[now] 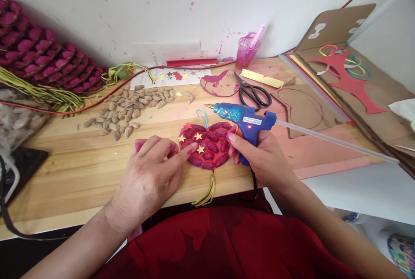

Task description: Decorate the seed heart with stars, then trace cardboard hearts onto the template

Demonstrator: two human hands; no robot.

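Observation:
A red heart-shaped ornament (207, 145) covered with magenta seeds and small gold stars lies on the wooden table (81, 171), a blue loop at its top and a yellow-green tassel hanging over the front edge. My left hand (152, 175) rests at its left side, index fingertip pressing on the ornament's left edge. My right hand (259, 156) grips a blue hot glue gun (246, 119) just right of the ornament, nozzle pointing left above it, a red light lit on its body. A clear glue stick (333, 141) juts out the back to the right.
A pile of plain seeds (129, 106) lies behind the ornament. Black scissors (253, 91), a pink cup (246, 50), a star sheet (171, 76) and cardboard cut-outs (343, 76) sit at the back and right. Finished magenta ornaments (39, 54) are stacked far left.

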